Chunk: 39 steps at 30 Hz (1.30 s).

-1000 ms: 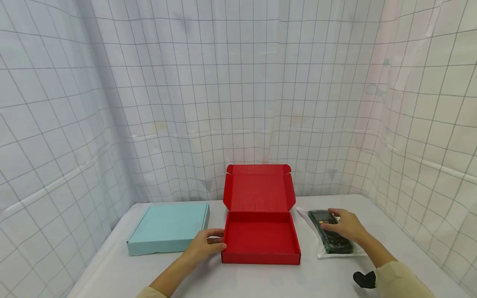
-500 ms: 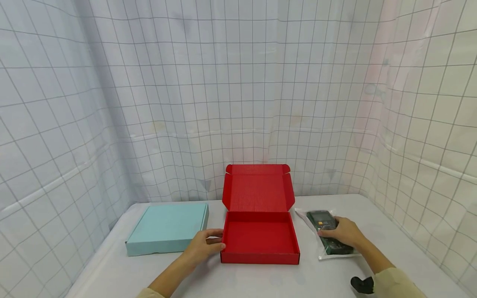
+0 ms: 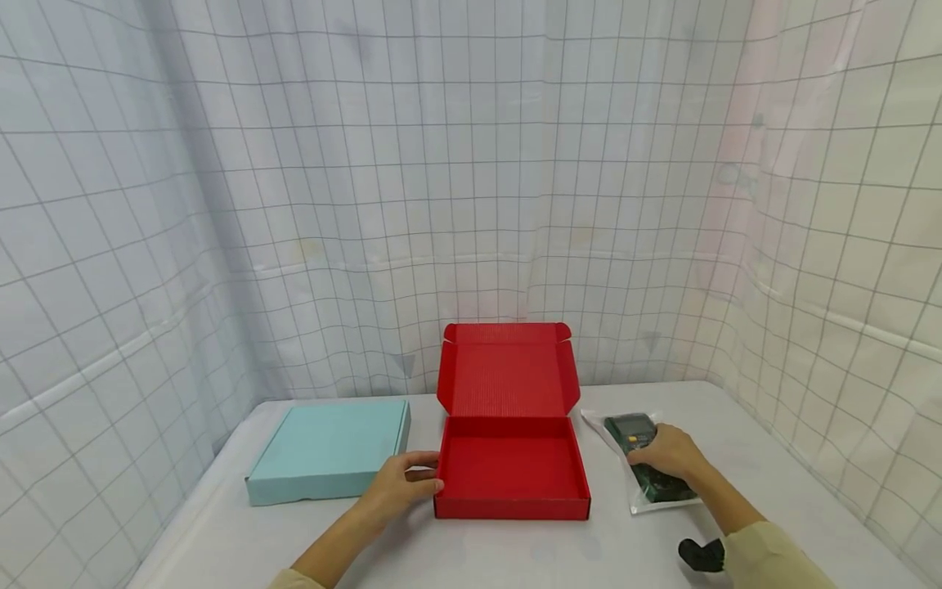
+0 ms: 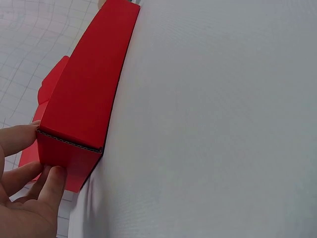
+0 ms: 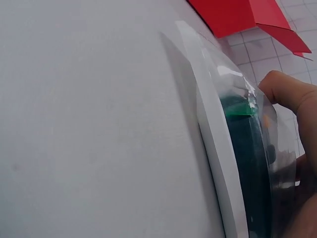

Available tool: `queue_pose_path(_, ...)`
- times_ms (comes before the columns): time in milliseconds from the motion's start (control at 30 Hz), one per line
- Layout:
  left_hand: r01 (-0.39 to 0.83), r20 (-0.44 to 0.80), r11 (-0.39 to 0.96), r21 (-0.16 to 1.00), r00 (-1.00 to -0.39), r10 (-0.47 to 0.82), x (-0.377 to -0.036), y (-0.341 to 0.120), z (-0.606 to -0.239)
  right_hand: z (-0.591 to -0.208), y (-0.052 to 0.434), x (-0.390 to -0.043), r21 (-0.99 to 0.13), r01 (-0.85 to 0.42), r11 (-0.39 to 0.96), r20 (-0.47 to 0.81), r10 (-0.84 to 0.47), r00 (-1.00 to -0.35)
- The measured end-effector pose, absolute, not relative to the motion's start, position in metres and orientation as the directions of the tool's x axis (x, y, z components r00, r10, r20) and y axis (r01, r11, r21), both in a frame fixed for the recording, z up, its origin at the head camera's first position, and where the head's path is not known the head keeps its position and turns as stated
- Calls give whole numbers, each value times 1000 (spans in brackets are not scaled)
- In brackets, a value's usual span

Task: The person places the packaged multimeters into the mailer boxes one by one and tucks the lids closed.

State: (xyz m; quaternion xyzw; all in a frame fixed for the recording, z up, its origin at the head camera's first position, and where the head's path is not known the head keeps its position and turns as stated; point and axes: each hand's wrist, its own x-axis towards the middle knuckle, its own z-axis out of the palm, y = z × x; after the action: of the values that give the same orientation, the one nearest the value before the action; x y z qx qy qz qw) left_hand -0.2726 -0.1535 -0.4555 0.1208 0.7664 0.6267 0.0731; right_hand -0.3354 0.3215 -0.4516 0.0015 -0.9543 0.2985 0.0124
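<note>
A red cardboard box [image 3: 511, 507] stands with its lid raised, its inside bare. My left hand [image 3: 397, 484] rests its fingertips against the box's left side wall. In the left wrist view, those fingers [image 4: 55, 181] touch the wall near a corner. To the right of the box lies a dark green handheld device [image 3: 666, 488] with a grey screen, sealed in a clear plastic bag [image 3: 639, 501]. My right hand [image 3: 671, 454] grips it across its width, thumb on the left edge. Its far fingers are partly hidden. The device appears to be still on the table.
A closed light blue box [image 3: 331, 446] lies left of the red box. A black, rounded object [image 3: 701, 555] shows beside the right sleeve. White table cloth [image 3: 508, 556] covers the surface, and gridded curtains [image 3: 486, 164] hang behind and at both sides.
My right hand has come from loosely spread over the bagged device to gripping it across its sides. My left hand stays at the red box's wall.
</note>
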Motion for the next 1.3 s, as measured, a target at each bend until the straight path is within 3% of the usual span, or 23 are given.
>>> queue_pose_path(567,91,34,205,975,-964,265,-273,-154,-457,-457,320,-333,-603,25,798,59,77,-995)
queue_pose_path(1300,117,62,183,976,-958,282,-272,-154,-457,-430,341,-335,-671,-132,730,59,-126,-990)
